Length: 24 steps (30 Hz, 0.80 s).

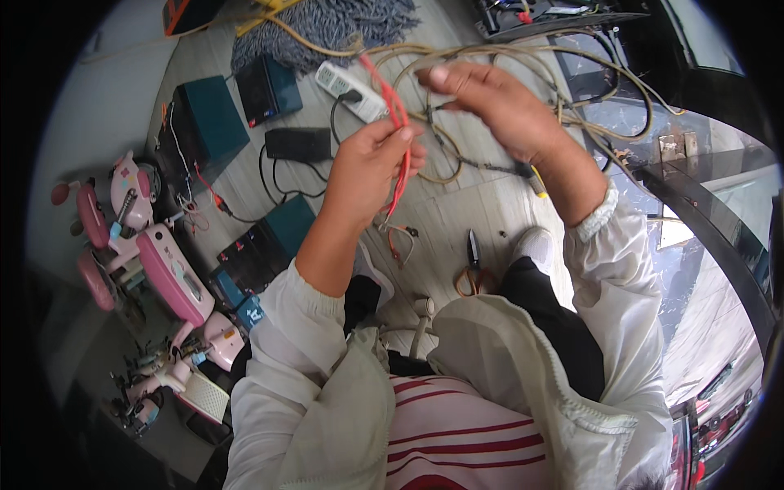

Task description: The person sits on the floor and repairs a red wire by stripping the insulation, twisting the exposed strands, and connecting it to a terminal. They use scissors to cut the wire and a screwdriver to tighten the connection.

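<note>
My left hand [367, 171] is closed around a red wire [394, 102], folded into strands that stick out above and below the fingers. To its right, my right hand [502, 106] is raised with thumb and fingers drawn together. Its fingertips are slightly blurred, and a dark spot there is too unclear to name. Below the hands, scissors [471, 265] with orange-brown handles lie on the floor between my shoes. A short red and dark lead [402, 243] lies under my left hand. Partly behind my right wrist is a yellow-tipped tool [539, 183].
A white power strip [353, 91] with a black plug lies ahead, near a black adapter [298, 144]. Several dark green battery boxes [211, 122] stand at the left, beside a pink scooter [175, 273]. Tan hose coils [604, 57] spread at the far right. A grey mop head [327, 33] lies at the back.
</note>
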Tool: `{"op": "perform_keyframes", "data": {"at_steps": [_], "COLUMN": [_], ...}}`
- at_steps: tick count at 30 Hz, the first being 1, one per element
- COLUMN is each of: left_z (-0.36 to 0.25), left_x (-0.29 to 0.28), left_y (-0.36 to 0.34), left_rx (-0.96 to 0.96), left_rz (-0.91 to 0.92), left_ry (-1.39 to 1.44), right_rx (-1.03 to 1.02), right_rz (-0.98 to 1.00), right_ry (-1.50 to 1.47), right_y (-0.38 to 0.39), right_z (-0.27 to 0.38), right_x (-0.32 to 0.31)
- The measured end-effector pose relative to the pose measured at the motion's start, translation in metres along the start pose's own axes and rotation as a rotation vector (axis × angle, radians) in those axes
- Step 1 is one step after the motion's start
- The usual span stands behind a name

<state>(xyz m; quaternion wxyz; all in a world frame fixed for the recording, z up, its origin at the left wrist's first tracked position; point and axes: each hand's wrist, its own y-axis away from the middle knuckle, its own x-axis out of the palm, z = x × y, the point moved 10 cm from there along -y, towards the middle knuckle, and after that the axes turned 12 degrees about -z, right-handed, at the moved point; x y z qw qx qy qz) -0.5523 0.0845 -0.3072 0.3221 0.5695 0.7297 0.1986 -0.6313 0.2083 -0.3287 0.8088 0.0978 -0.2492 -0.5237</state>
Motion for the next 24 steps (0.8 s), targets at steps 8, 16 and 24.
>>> {"op": "perform_keyframes", "data": {"at_steps": [8,16,24], "left_z": [0.009,0.175,0.240], "left_x": [-0.006,-0.103,-0.038], "left_y": [-0.007,0.000,0.026], "left_rx": [0.276,0.248,0.465], "left_rz": [-0.102,-0.215,0.240], "left_ry": [-0.121,-0.992,-1.463], "right_rx": [0.175,-0.084,-0.047], "right_rz": [-0.206,-0.624,-0.341], "right_ry": [-0.252,-0.546,-0.407], "right_y": [0.020,-0.034,-0.071], "right_z": [-0.049,0.019,0.014], "right_x": [0.001,-0.128,-0.154]}}
